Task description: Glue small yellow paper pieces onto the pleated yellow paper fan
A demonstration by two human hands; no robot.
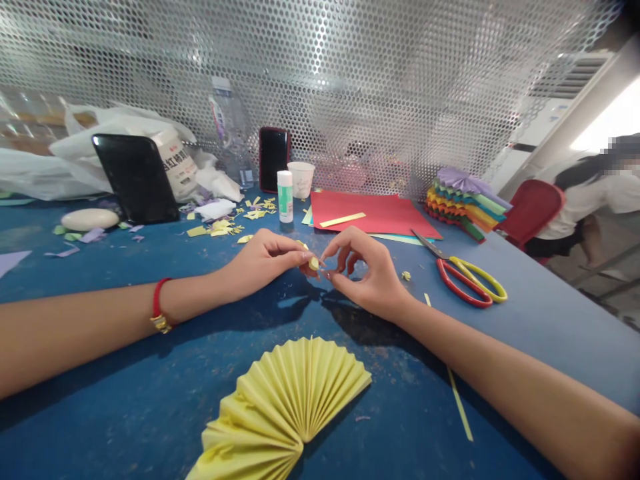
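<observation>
Between the fingertips of my left hand [273, 261] is a small pale-yellow piece of paper [313, 264], bunched or rolled; its exact shape is too small to tell. My right hand [369, 272] comes at it from the right, thumb and fingers bent and nearly meeting at the tips. Whether those tips hold a bit of it I cannot make out. Nearer to me on the blue table lies a pleated yellow paper fan [295, 400], spread open and cut off by the lower edge of the view.
Red-and-yellow scissors [470, 277] lie right, blades apart, near stacked coloured folded fans [465, 200]. Behind my hands are red paper sheets [370, 212], a glue stick [285, 197], a paper cup [301, 179] and yellow scraps [223, 228]. A phone [136, 177] leans at left. A person [595, 200] sits beyond.
</observation>
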